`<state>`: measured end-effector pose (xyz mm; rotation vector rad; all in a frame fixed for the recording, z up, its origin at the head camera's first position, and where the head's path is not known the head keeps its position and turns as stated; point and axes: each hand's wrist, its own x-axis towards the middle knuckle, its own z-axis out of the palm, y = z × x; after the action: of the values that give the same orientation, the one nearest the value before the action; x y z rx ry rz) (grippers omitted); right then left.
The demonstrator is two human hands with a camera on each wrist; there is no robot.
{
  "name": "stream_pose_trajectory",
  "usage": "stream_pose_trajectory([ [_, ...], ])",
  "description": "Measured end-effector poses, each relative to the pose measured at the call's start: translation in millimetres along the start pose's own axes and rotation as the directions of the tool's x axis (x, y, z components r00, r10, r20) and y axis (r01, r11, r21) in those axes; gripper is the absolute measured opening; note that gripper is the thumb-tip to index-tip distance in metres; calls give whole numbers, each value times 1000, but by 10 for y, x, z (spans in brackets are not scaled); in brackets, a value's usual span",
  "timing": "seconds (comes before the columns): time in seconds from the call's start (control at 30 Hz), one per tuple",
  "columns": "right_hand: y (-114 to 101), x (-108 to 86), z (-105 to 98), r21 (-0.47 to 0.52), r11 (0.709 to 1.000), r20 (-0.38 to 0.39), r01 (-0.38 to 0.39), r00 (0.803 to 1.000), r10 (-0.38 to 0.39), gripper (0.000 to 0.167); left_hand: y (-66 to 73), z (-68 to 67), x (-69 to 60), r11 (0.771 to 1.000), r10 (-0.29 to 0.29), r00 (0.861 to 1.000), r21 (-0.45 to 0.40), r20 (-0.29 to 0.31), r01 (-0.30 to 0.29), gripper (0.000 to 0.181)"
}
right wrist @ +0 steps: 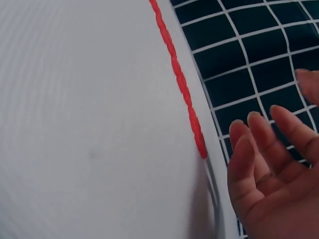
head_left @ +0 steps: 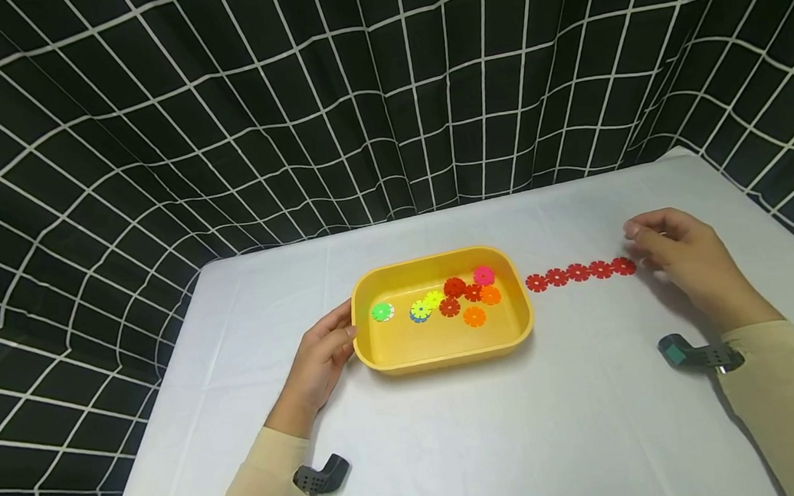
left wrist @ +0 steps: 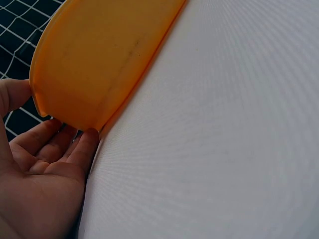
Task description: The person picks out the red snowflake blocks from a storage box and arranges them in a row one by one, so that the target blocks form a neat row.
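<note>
The left hand (head_left: 320,361) holds the left end of a yellow tray (head_left: 439,362), thumb at the rim and fingertips against the end wall, as the left wrist view also shows on the tray (left wrist: 99,64) beside the hand (left wrist: 45,174). Just right of the tray, several red notched discs (head_left: 578,272) lie joined in a row on the white cloth. Near the right end of that row (right wrist: 182,82), the right hand (head_left: 691,258) is raised with loosely bent fingers and nothing in them; in the right wrist view the hand (right wrist: 274,174) is apart from the row.
Inside the tray lie loose discs: green (head_left: 381,312), yellow (head_left: 434,299), orange (head_left: 474,317), pink (head_left: 484,276) and red (head_left: 450,307), with some overlapping. A white cloth (head_left: 493,441) covers the table. Black curtain with a white grid (head_left: 359,104) stands behind and at the sides.
</note>
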<state>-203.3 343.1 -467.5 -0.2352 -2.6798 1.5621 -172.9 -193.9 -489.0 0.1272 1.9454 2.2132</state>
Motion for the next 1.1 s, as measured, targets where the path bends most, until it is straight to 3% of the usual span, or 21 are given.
stream_pose_trajectory([
  [0.23,-98,-37,0,99,990,42,99,994,-104,51,4,2,6,1000,0,1000,-12,-1,0,54],
  [0.73,-407,-147,134,217,956,129,196,965,-227,45,-8,-12,11,1000,-1,1000,-22,0,1,57],
  [0.9,-493,-194,204,282,929,163,239,942,-292,44,-10,-5,16,1000,1,1000,-23,-4,-1,56],
  [1.1,-575,-253,324,411,877,219,250,906,-361,42,-14,-11,14,1000,5,1000,-15,4,-5,56],
])
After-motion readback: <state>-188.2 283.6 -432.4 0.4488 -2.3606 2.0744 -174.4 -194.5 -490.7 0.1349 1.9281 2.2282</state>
